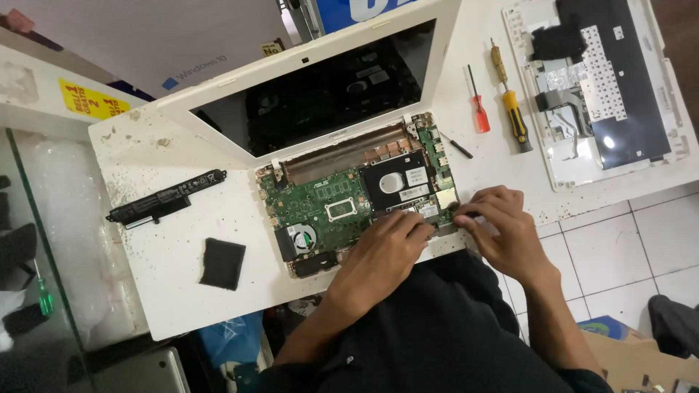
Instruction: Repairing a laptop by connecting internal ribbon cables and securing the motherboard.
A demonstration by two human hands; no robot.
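Green circuit board under my left hand, fingers flat and together on its front edge. My right hand is pinched on a small dark part at the laptop's right corner. Screwdrivers lie on the white surface beyond.
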